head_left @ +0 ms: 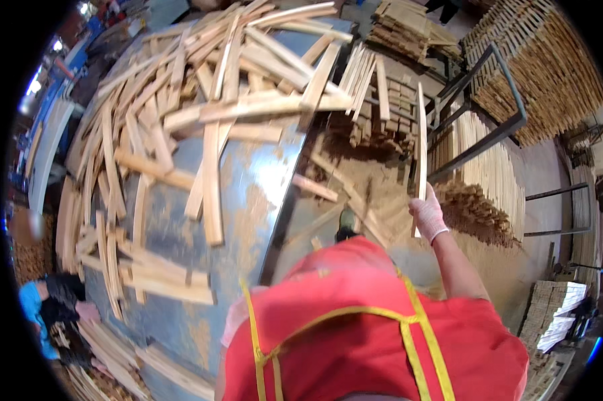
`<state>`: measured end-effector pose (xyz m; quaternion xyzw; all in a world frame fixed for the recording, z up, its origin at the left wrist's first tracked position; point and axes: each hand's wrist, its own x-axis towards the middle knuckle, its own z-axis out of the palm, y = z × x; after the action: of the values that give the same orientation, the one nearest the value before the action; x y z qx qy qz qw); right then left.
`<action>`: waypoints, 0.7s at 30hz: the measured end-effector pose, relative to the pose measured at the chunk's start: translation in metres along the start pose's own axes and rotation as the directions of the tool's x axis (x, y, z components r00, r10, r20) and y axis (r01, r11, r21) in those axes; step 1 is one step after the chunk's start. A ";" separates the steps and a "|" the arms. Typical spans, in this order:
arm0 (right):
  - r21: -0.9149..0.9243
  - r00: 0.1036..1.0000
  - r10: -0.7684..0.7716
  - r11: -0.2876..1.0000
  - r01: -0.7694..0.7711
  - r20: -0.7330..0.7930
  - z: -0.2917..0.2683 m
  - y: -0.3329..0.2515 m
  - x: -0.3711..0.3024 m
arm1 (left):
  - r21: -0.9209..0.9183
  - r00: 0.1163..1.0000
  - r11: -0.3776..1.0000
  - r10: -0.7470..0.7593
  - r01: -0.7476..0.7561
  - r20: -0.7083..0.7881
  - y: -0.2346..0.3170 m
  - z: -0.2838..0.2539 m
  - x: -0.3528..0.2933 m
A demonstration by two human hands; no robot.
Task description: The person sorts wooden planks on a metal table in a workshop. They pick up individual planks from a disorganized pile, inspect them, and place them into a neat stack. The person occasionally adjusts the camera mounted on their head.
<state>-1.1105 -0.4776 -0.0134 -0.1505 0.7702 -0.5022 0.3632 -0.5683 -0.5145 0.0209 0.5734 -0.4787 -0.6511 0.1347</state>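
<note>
My right hand (pixel 428 212), in a pale knitted glove, is closed around the lower part of a long, thin wooden slat (pixel 422 144). The slat points away from me, its far end near stacked wood. At the left edge of my red clothing shows a pale pink patch (pixel 235 318), perhaps my left hand in its glove; its fingers cannot be made out. Left of me stands a metal-topped table (pixel 251 180) with a loose heap of wooden slats (pixel 211 180) across it, several jutting over its right edge.
On the right, a dark metal frame (pixel 509 123) stands by a stack of slats (pixel 492 177). Another slat stack (pixel 382 110) lies ahead. Loose pieces (pixel 315 187) and sawdust cover the floor beside the table. At far left a person in blue (pixel 31 311) reaches toward slats.
</note>
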 end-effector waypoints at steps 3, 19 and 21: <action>-0.205 0.997 -0.027 0.979 0.011 -0.077 -0.024 0.007 0.095 | 0.058 1.000 0.998 -0.020 0.022 -0.021 0.036 0.029 0.054; -0.854 0.982 -0.188 0.506 0.120 0.027 0.059 -0.064 0.511 | 0.194 0.934 0.932 -0.256 0.307 -0.250 0.143 0.172 0.247; -0.747 0.945 0.090 0.638 0.188 0.314 0.086 -0.107 0.455 | 0.144 0.917 0.931 -0.286 0.334 -0.279 0.140 0.176 0.235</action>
<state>-1.3780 -0.8549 -0.1248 -0.3914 0.8353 -0.1051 0.3716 -0.8466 -0.6727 -0.0362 0.7306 -0.4199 -0.5374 0.0345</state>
